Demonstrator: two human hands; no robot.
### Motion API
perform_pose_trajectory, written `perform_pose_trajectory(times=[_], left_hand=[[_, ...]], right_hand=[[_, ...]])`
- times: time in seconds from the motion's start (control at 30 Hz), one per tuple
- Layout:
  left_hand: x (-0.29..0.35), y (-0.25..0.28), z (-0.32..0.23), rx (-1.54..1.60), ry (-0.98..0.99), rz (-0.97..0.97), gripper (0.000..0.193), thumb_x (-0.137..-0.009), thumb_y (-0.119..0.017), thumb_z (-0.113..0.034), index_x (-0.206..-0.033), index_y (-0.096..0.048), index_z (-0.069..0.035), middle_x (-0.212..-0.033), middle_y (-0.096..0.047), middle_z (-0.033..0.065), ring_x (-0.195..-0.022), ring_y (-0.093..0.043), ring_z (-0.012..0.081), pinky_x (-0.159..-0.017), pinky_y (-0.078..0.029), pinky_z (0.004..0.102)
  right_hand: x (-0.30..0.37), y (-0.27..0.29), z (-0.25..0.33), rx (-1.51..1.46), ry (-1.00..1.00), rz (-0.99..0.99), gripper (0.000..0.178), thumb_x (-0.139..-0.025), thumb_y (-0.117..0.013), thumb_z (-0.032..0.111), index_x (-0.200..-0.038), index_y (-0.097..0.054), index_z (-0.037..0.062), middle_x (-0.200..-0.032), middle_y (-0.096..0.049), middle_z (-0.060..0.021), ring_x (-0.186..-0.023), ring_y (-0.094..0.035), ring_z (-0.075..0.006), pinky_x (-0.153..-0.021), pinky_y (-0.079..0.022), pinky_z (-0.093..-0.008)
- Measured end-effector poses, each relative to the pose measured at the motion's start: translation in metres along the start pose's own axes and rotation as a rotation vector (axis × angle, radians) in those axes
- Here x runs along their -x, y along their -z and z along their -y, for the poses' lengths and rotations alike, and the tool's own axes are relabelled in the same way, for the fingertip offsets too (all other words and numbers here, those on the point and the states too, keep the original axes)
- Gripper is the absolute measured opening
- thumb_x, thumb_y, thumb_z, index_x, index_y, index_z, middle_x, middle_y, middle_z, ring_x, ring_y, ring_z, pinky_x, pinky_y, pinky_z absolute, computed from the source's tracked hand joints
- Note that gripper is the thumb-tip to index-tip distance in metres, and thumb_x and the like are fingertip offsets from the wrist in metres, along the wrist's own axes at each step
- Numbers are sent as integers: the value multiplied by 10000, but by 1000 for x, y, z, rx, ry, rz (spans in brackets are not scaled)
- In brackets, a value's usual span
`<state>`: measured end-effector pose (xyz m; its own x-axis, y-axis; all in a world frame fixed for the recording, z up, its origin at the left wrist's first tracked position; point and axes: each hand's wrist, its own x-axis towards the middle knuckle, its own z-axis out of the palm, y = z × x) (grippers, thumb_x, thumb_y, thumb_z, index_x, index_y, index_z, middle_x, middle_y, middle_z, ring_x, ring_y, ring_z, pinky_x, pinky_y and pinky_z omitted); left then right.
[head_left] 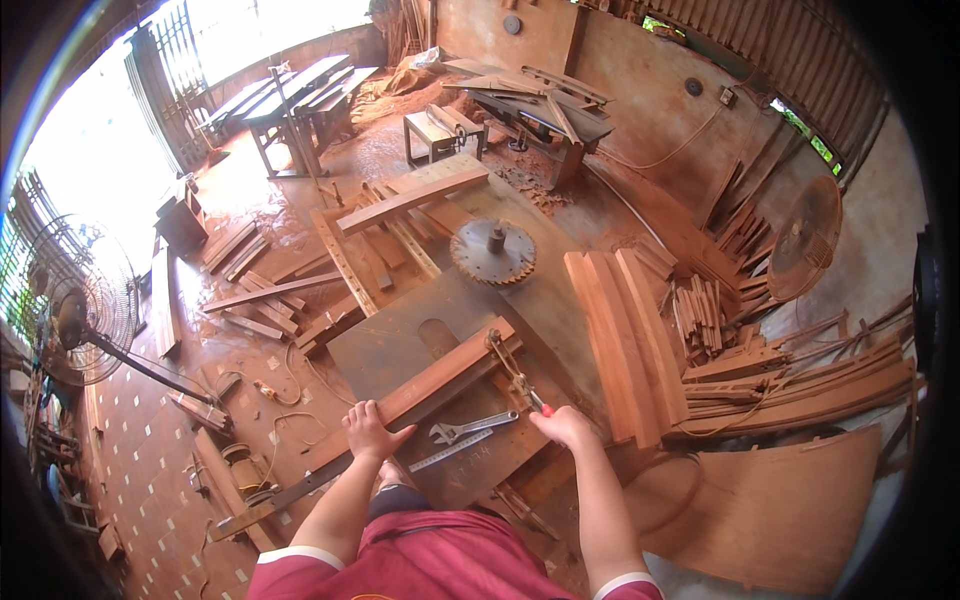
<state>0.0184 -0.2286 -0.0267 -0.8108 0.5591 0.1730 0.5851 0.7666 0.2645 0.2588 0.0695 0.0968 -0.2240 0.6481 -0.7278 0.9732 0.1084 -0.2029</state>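
Note:
My left hand [370, 431] lies over the reddish wooden bar [430, 375] that crosses the saw table, thumb spread out along its near side. My right hand [567, 426] is closed round the red handle of a metal tool [520, 386]. That tool reaches up to the bar's right end; its exact kind is hard to make out. Between my hands, an adjustable wrench [470, 428] and a steel ruler [450, 450] lie on the metal tabletop [375, 345]. Beyond the bar, a round toothed saw blade [492, 252] rests flat, with a dark cylindrical part upright at its centre.
Reddish planks [620, 350] lean close on the right, near stacked offcuts [700, 315]. Cut wood pieces [265, 300] and a cable [285, 400] lie on the floor at left. Standing fans [85, 310] flank the area. Workbenches [300, 95] stand at the back.

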Motion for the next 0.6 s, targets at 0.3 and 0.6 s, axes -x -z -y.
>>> perform_pose_trajectory(times=[0.3,0.6], left_hand=[[-6,-2,-2,13,24,37,955,-615,-872,-708,-1234,-577,-44,-1252,-574,132,-1241,-519,331,-1085,-380,475],[-9,4,-4,-13,40,92,957,-602,-880,-706,-1220,-580,-40,-1266,-572,131,-1249,-519,328,-1089,-377,474]], right_hand=[[21,24,15,46,56,102,740,-948,-595,622,-1310,-692,-16,-1363,-661,-272,-1320,-616,-388,-1129,-469,-462],[107,77,100,-501,649,-486,396,-943,-714,393,-848,-714,8,-793,-722,-251,-834,-734,-433,-763,-572,-484]])
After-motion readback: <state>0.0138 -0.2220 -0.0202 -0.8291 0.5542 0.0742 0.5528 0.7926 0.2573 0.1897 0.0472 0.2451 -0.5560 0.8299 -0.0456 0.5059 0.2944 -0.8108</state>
